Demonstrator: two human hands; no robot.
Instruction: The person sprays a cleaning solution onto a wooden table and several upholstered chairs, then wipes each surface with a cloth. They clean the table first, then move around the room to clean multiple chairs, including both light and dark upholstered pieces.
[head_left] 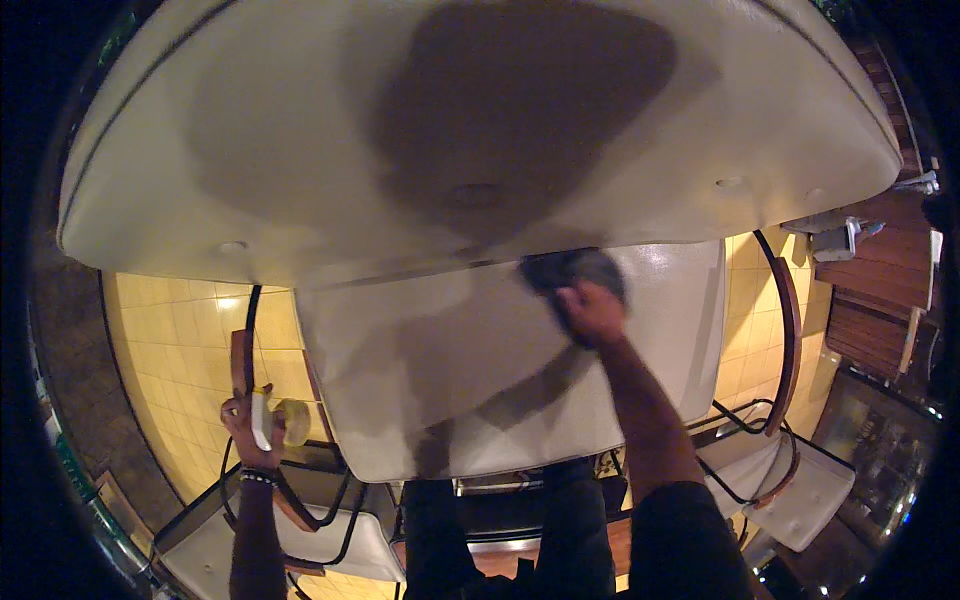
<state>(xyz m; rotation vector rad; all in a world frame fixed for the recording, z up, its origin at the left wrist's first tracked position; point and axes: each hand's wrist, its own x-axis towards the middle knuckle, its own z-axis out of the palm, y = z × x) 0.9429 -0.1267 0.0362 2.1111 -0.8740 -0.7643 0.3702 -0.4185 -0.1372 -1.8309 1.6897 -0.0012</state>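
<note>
A cream padded chair stands in front of me, its buttoned backrest at the far side and its flat seat nearer. My right hand presses a dark cloth onto the seat, close to the backrest's lower edge; hand and cloth are slightly blurred. Left of the seat, beside the chair's wooden armrest, my left hand is closed around what looks like a spray bottle, with a white part and a see-through yellowish part. Shadows fall across backrest and seat.
A second armrest on a black metal frame rises at the seat's right. More cream chairs stand lower left and lower right. Yellow floor tiles show beside the seat. Brown wooden furniture is at the far right.
</note>
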